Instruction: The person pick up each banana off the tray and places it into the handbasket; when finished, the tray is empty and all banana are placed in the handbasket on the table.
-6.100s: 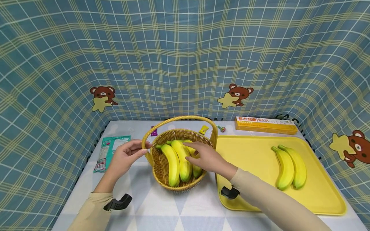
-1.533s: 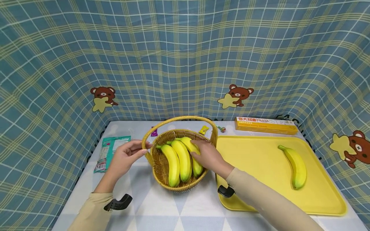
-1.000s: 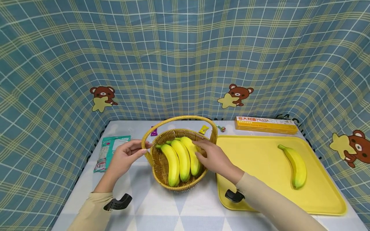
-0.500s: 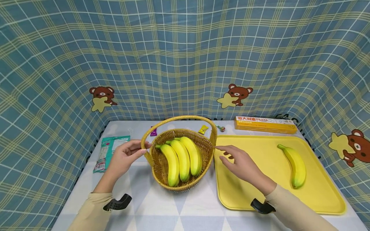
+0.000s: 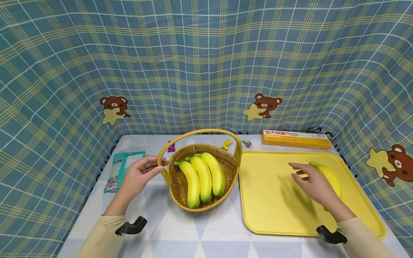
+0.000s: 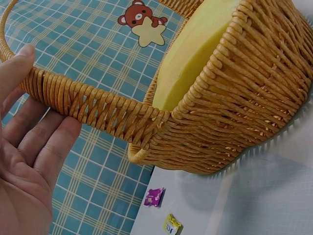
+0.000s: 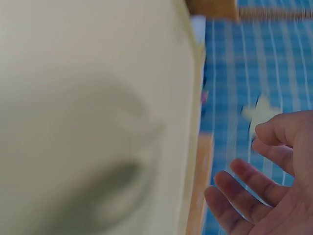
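Several yellow bananas (image 5: 202, 177) lie side by side in a wicker basket (image 5: 204, 210) with a tall arched handle. My left hand (image 5: 138, 175) holds the left foot of that handle between thumb and fingers; the left wrist view shows the fingers on the woven handle (image 6: 98, 106). Over the yellow tray (image 5: 267, 204), my right hand (image 5: 317, 186) hovers with fingers loosely bent and nothing in them. A single banana (image 5: 330, 175) rests on the tray just beyond this hand, which partly covers it. In the right wrist view the right hand (image 7: 274, 186) is likewise free.
Behind the tray is an orange pasta box (image 5: 295, 139). A lollipop (image 5: 247, 143), a yellow candy (image 5: 227, 144) and a purple candy (image 5: 171, 146) lie behind the basket. A teal packet (image 5: 120, 172) is at the left. Plaid cloth (image 5: 206, 71) surrounds the table.
One banana has gone from the tray into the basket. The right hand has let go of it there and moved right, over the tray. The left hand stays on the handle.
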A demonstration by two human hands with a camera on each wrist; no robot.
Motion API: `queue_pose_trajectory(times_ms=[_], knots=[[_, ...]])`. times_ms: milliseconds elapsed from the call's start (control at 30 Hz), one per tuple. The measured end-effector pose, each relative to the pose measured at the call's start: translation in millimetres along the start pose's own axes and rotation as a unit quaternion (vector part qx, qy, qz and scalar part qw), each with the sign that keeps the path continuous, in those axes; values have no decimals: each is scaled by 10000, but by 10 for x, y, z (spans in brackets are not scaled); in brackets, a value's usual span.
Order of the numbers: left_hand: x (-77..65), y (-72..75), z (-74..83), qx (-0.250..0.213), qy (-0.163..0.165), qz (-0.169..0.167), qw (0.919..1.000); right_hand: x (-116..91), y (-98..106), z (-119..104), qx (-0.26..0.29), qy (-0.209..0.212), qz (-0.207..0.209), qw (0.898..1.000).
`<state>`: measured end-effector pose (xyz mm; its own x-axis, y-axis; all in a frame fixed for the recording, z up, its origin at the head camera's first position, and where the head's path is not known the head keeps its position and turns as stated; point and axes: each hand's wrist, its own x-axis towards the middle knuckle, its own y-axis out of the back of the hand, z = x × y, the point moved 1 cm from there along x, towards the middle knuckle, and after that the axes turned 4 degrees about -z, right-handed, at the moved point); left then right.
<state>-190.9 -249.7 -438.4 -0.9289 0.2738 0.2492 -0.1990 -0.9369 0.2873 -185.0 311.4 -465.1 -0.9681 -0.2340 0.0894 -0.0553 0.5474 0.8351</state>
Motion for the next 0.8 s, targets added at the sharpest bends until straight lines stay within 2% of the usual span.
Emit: queue_pose_trajectory(times_ms=[200, 367, 433, 533, 633, 800], knots=[[2, 6, -3, -5, 33, 19, 10000, -144, 184, 424, -258, -424, 252, 9985], [3, 7, 3, -11, 56, 42, 10000, -235, 285, 698, -336, -916, 506, 9939], [4, 7, 4, -37, 46, 44, 10000, -262, 316, 794, -331, -1095, 484, 9923], [5, 5, 3, -51, 36, 25, 10000, -295, 367, 924, -314, -1403, 210, 9894], [6, 2, 1, -27, 36, 13, 10000, -314, 414, 1015, -290, -1650, -254, 9855], [8, -1, 9, -5, 52, 23, 10000, -315, 465, 1085, -272, -1884, -842, 9781]])
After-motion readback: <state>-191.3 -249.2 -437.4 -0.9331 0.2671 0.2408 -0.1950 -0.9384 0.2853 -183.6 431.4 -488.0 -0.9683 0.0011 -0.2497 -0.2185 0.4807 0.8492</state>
